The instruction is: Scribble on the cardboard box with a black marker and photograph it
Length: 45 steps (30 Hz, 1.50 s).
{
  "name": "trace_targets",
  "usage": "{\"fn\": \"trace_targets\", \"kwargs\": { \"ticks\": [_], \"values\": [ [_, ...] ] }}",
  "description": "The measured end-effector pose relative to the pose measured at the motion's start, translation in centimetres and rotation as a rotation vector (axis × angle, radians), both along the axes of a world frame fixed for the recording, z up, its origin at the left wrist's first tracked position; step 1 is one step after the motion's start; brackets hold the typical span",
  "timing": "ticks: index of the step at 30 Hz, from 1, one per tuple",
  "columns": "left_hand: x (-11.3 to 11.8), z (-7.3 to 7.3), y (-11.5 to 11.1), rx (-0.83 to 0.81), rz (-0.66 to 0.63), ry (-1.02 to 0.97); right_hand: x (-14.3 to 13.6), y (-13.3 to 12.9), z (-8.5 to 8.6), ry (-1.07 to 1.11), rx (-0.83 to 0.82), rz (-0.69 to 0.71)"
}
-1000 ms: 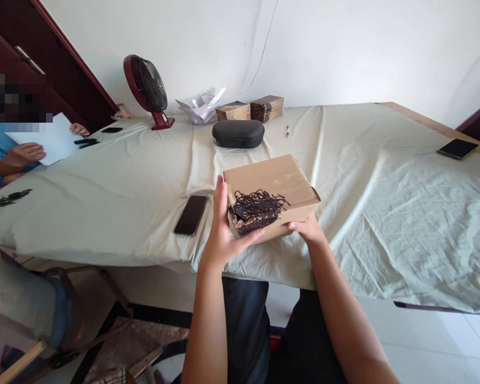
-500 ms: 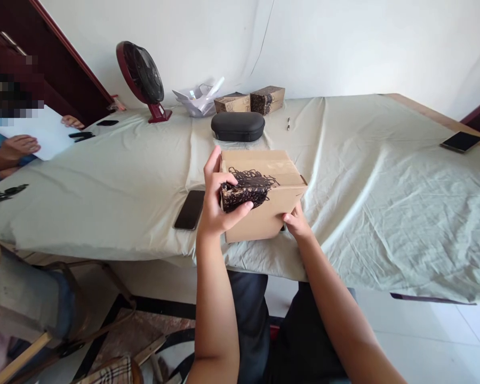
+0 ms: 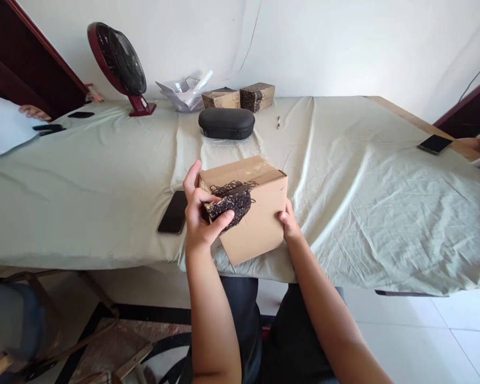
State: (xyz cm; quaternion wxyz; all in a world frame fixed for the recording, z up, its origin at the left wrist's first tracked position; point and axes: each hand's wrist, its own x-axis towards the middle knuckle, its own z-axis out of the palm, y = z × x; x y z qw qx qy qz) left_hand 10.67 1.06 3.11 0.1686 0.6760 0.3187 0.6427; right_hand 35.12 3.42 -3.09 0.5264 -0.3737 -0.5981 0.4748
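Note:
A brown cardboard box (image 3: 260,213) is held tilted over the near edge of the cloth-covered table (image 3: 116,192). Black scribbles cover its left corner. My left hand (image 3: 202,216) grips that corner, thumb on the front face and fingers along the top and side. My right hand (image 3: 290,224) holds the right side, its thumb on the front face and its other fingers hidden behind the box. Just left of my left hand lies a dark phone (image 3: 173,212). A black oval case (image 3: 226,124) sits beyond the box.
Two scribbled boxes, one at the right (image 3: 257,97), stand by the wall beside a plastic basket (image 3: 184,98) and a red fan (image 3: 122,64). A pen (image 3: 279,122) and another phone (image 3: 434,144) lie farther right. At the left, a person's hands hold white paper (image 3: 8,122).
The box has tilted and turned in my hands, its left lower corner now pointing down and more of its front face showing. The view has shifted to the right.

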Motion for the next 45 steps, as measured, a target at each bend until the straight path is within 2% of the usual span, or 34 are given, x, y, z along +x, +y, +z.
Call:
{"fn": "trace_targets", "kwargs": {
  "ticks": [3, 7, 17, 24, 29, 37, 42, 45],
  "values": [
    [0.4, 0.4, -0.3, -0.026, 0.031, -0.005, -0.1, -0.2, -0.2, 0.015, -0.033, -0.037],
    [0.6, 0.2, -0.6, -0.016, 0.071, 0.041, 0.0, -0.3, -0.5, 0.053, -0.026, -0.06],
    [-0.1, -0.1, -0.9, -0.05, 0.051, 0.043, -0.1, -0.4, -0.2, 0.097, 0.041, -0.007],
    [-0.3, 0.0, -1.0, -0.01, 0.098, 0.09, 0.0, -0.3, -0.6, 0.06, -0.001, -0.038],
    [-0.3, -0.3, -0.9, -0.048, 0.04, 0.034, -0.1, -0.3, -0.5, 0.13, 0.041, -0.005],
    [-0.6, -1.3, -0.1, -0.03, -0.013, 0.002, -0.3, -0.4, -0.1, 0.116, 0.084, -0.013],
    [-1.6, -1.9, -0.3, -0.247, -0.218, 0.06, -0.9, -1.0, 1.3, 0.071, 0.07, -0.089],
    [-2.6, -2.2, -0.4, -0.24, -0.176, -0.002, -1.1, -0.8, 2.5, 0.059, 0.079, -0.111]
  ]
}}
